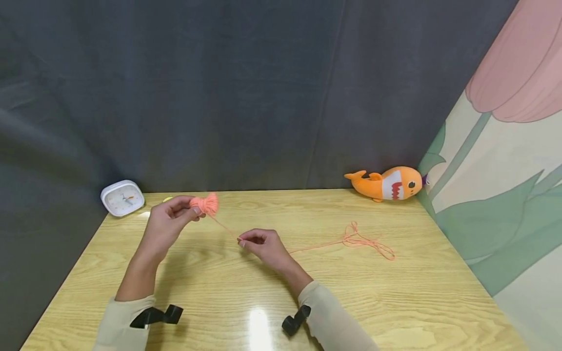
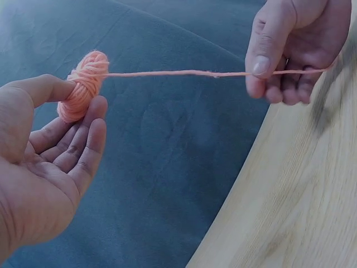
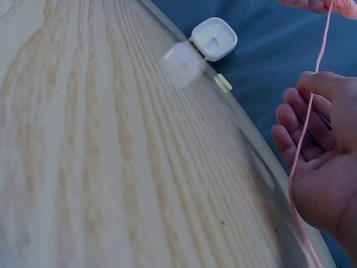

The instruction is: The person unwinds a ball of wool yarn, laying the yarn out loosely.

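A small wound bundle of coral-pink yarn (image 1: 205, 204) is pinched between the thumb and fingers of my left hand (image 1: 169, 222), raised above the table. In the left wrist view the bundle (image 2: 83, 86) shows yarn wrapped round its middle. From it a single strand (image 2: 178, 73) runs taut to my right hand (image 1: 265, 247), whose thumb and forefinger pinch it. Past the right hand, the strand (image 3: 295, 167) hangs across the palm in the right wrist view. It leads to a loose tangle of yarn (image 1: 360, 239) lying on the table to the right.
A white clock (image 1: 123, 198) stands at the table's back left corner, with a small yellow object (image 3: 222, 83) nearby. An orange shark plush (image 1: 386, 184) lies at the back right. A dark curtain (image 1: 246, 97) hangs behind the wooden table (image 1: 219, 287).
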A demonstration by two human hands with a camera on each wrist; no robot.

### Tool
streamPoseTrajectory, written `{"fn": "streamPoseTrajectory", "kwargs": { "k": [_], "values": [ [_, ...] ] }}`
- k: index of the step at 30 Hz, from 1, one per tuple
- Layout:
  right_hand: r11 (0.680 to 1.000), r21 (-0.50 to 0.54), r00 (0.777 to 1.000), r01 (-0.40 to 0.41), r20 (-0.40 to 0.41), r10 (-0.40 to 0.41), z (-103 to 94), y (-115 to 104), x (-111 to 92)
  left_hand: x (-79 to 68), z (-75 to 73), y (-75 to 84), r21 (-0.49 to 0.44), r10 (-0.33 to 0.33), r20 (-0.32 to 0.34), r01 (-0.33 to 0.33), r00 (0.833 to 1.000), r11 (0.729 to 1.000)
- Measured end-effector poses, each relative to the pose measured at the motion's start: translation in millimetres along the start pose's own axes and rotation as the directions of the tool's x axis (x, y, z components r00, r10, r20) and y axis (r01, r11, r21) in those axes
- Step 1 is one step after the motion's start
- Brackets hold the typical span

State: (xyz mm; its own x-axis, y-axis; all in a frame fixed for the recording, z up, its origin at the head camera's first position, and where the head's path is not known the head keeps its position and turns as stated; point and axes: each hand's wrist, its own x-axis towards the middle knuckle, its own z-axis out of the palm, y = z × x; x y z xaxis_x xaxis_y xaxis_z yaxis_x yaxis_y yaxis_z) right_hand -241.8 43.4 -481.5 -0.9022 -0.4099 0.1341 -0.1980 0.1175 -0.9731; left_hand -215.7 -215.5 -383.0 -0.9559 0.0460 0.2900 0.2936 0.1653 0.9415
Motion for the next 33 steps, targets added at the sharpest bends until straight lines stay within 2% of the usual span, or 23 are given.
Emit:
{"fn": "streamPoseTrajectory", "kwargs": {
  "k": [5, 9, 14, 19, 22, 25, 28, 33],
  "values": [
    [1.000, 0.020, 1.000, 0.011, 0.008, -0.011, -6.7, -2, -5, 0.4, -2.2, 0.4, 0.017, 0.002, -0.008, -0.002, 1.000, 1.000],
    [0.997, 0.064, 0.998, 0.034, 0.041, -0.037, -20.0, -9, -14, 0.2, -4.0, 1.3, 0.036, -0.014, -0.030, 0.015, 0.999, 0.999],
    [0.992, 0.062, 0.991, 0.108, 0.069, -0.112, -41.9, -19, -24, -0.4, -5.5, 2.4, 0.070, -0.027, -0.047, 0.030, 0.999, 0.997],
    [0.981, 0.045, 0.980, 0.191, 0.045, -0.193, -61.9, -34, -32, -0.3, -5.2, 1.4, 0.107, -0.042, -0.045, 0.047, 0.998, 0.993],
    [0.972, 0.029, 0.972, 0.234, -0.004, -0.234, -72.5, -41, -36, -0.6, -4.8, 1.0, 0.134, -0.054, -0.041, 0.059, 0.998, 0.989],
    [0.965, 0.029, 0.963, 0.260, -0.087, -0.256, -81.9, -46, -37, -1.5, -4.7, 1.5, 0.145, -0.066, -0.033, 0.070, 0.997, 0.987],
    [0.965, 0.058, 0.952, 0.257, -0.189, -0.242, -90.2, -49, -37, -2.7, -4.6, 2.6, 0.134, -0.068, -0.014, 0.069, 0.998, 0.989],
    [0.972, 0.098, 0.925, 0.214, -0.338, -0.170, -102.2, -48, -36, -2.8, -4.5, 3.1, 0.089, -0.040, 0.041, 0.037, 0.998, 0.995]
  ]
}}
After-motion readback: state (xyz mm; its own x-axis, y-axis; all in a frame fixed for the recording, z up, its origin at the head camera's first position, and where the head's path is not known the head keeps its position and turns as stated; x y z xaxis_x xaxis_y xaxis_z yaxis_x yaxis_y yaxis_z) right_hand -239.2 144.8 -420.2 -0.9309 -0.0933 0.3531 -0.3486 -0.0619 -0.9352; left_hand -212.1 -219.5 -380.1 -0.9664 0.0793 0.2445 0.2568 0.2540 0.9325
